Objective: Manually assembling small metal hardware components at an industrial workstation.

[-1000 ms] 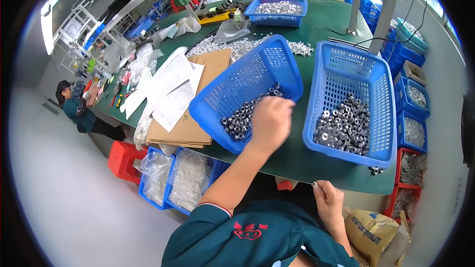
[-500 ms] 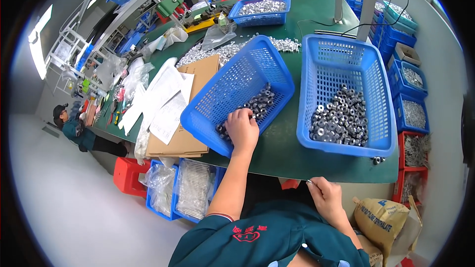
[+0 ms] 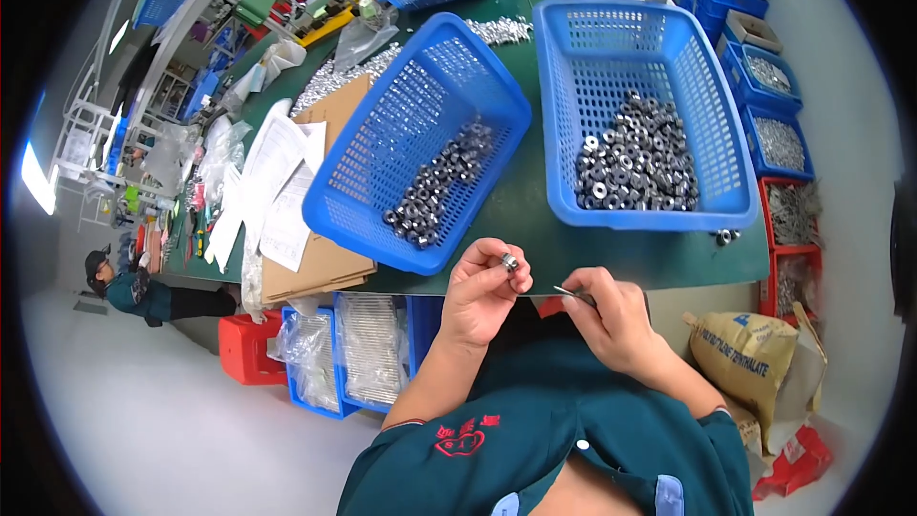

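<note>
A person in a dark green shirt sits or stands at a green table (image 3: 521,239), seen from above through a wide fisheye lens; both forearms rise from the lower part of the view and converge near the table's front edge. The left hand (image 3: 478,306) is raised with its wrist below it and its palm partly turned inward; its thumb and fingers close in a pinch around a small shiny metal part (image 3: 510,263), held up near the fingertips. The right hand (image 3: 616,317) is curled, its forearm slanting in from the lower right; thumb and bent forefinger grip a thin pointed tool (image 3: 573,295), whose tip aims leftward at the left hand, the two hands near each other but apart; the far end of the tool is hidden in the fist.

Beyond the left hand stands a blue basket (image 3: 368,167), set at an angle, with a heap of similar metal parts (image 3: 425,201) inside; to its right, a second blue basket (image 3: 611,67) stands straighter and holds a larger heap of dark and silver rings (image 3: 638,162); left of both, white papers (image 3: 277,196) lie over flat brown cardboard (image 3: 310,272).
</note>
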Action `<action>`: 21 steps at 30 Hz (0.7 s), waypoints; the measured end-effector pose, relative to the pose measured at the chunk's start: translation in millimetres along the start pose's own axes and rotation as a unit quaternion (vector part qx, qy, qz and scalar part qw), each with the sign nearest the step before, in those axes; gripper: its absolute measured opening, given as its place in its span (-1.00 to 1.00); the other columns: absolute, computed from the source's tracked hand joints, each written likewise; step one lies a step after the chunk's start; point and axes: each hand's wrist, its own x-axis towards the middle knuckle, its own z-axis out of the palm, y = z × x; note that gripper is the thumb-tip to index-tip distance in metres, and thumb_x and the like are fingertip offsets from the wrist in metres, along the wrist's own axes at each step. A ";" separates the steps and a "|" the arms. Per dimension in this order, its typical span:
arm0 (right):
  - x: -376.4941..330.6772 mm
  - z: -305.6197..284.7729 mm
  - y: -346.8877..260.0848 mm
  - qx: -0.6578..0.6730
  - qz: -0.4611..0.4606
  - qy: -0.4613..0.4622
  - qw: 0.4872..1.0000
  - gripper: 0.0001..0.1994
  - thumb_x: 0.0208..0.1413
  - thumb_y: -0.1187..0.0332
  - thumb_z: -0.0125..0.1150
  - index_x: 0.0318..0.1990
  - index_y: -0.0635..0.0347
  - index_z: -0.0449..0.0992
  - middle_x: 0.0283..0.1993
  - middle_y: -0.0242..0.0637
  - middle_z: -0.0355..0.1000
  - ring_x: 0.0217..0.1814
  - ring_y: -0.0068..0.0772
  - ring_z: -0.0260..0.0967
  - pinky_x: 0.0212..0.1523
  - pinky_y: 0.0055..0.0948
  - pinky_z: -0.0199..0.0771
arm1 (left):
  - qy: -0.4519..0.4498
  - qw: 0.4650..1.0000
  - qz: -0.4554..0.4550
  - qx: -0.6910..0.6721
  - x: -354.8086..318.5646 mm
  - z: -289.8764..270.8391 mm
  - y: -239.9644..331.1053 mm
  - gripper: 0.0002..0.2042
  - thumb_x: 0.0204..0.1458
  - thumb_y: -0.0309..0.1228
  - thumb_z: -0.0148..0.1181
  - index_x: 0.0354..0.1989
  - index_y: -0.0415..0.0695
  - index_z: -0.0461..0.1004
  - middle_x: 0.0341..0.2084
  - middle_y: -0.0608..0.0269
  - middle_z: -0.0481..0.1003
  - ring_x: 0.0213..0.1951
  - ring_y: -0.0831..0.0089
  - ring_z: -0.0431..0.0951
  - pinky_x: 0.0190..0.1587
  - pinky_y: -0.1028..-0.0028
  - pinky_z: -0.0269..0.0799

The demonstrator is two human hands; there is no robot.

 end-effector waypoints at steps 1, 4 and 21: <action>1.8 2.3 -1.6 -0.003 0.008 0.000 1.000 -0.84 0.08 0.54 0.24 -0.23 0.29 0.38 -0.58 -0.22 0.40 -0.57 -0.17 0.43 -0.53 -0.34 0.39 | 0.002 1.000 -0.006 -0.005 -3.3 2.5 -3.4 -0.80 0.04 -0.57 0.22 -0.15 -0.16 0.49 -0.27 0.12 0.50 -0.28 0.35 0.49 -0.21 0.40 0.40; 5.1 11.1 0.7 -0.033 -0.071 0.031 0.996 -0.82 0.03 0.55 0.29 -0.29 0.25 0.36 -0.54 -0.23 0.42 -0.60 -0.18 0.42 -0.58 -0.34 0.37 | -0.009 0.997 -0.002 0.078 -11.7 11.7 -8.5 -0.82 0.05 -0.61 0.22 -0.16 -0.23 0.48 -0.29 0.13 0.54 -0.26 0.42 0.56 -0.14 0.45 0.51; -10.4 16.7 -3.9 -0.002 0.039 0.013 0.999 -0.87 0.11 0.50 0.24 -0.40 0.25 0.38 -0.64 -0.25 0.34 -0.63 -0.32 0.37 -0.60 -0.40 0.33 | -0.022 0.952 0.059 0.300 -25.7 15.7 -8.2 -0.73 0.08 -0.69 0.18 -0.02 -0.29 0.45 -0.28 0.19 0.55 -0.25 0.52 0.58 -0.12 0.50 0.54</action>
